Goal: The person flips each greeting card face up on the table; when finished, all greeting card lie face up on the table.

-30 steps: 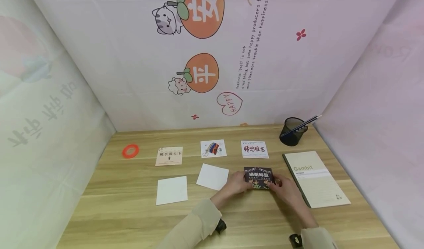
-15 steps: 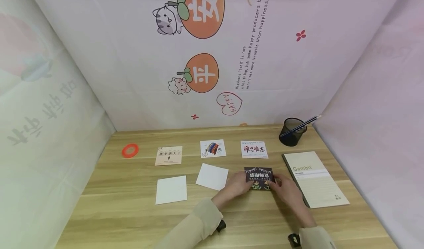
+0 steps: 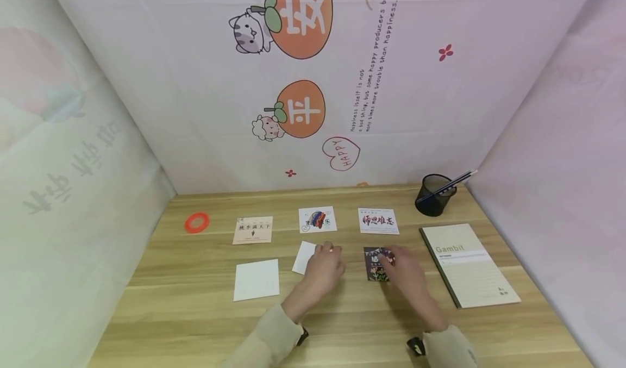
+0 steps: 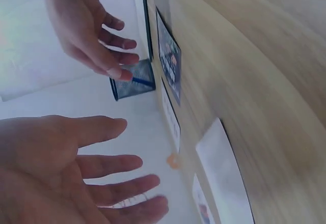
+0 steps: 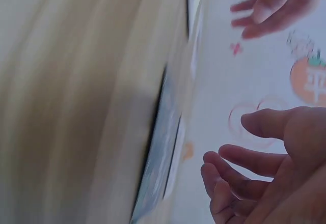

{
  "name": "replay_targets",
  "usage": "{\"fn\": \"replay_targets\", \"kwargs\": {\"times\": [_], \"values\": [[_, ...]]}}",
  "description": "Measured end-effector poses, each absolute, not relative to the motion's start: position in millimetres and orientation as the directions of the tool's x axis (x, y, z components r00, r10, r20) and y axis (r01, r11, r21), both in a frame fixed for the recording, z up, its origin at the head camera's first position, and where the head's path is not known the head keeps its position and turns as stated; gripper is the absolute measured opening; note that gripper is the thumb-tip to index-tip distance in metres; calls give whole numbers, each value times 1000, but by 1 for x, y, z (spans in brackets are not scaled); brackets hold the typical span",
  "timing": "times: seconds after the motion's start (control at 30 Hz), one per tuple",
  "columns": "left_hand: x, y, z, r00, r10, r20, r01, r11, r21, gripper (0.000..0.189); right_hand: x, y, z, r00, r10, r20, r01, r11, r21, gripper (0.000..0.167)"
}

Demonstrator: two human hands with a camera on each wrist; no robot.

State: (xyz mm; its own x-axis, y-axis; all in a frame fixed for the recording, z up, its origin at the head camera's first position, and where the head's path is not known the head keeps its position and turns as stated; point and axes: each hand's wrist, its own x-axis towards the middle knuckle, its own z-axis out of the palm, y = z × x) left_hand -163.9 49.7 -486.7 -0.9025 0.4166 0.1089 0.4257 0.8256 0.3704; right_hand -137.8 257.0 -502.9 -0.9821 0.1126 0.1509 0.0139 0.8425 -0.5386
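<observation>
The right hand (image 3: 408, 270), fingers parted and loosely bent, grips nothing above a dark card (image 3: 374, 271) lying on the table (image 3: 171, 308), its 感 legible. The left hand (image 3: 324, 268), fingers spread, holds nothing near a white card (image 3: 303, 256). Beyond, a printed card (image 3: 379, 221) reads 师恩难忘; rightward, a notebook (image 3: 469, 267) says "Gambit".

Left hand (image 3: 323, 267), right hand (image 3: 407, 273) both relaxed

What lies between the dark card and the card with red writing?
Only bare table separates the dark card from the red-writing card, in the head view.
</observation>
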Motion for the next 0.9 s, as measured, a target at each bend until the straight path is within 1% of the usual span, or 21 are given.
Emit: {"fn": "replay_targets", "kwargs": {"times": [0.07,0.13,0.2,0.3,0.47,0.57,0.67,0.77,0.9], "values": [[-165,39,-490,-903,410,131,430,843,323,41,-139,241,-501,-985,85,148,-11,832,-554,37],[-167,28,-493,-912,390,127,410,862,299,45,-140,227,-499,-989,65,136,-27,811,-585,35],[-171,17,-495,-925,363,111,379,871,313,49,-140,216,-499,-992,50,119,-34,791,-611,34],[-178,1,-497,-948,308,74,313,877,365,55,-140,203,-500,-994,31,106,-44,770,-637,35],[-184,-14,-507,-968,247,45,245,891,382,59,-140,187,-509,-990,-40,133,-110,807,-580,36],[-183,-16,-514,-968,249,29,241,889,390,60,-140,179,-515,-985,-82,152,-150,837,-526,35],[-180,-14,-519,-966,256,25,245,886,394,59,-140,173,-518,-983,-101,153,-163,859,-485,38],[-177,-12,-522,-966,256,38,250,886,390,58,-141,171,-519,-982,-110,154,-171,866,-470,39],[-173,-10,-523,-962,270,49,267,883,386,55,-143,170,-518,-978,-131,160,-193,860,-473,37]]}}
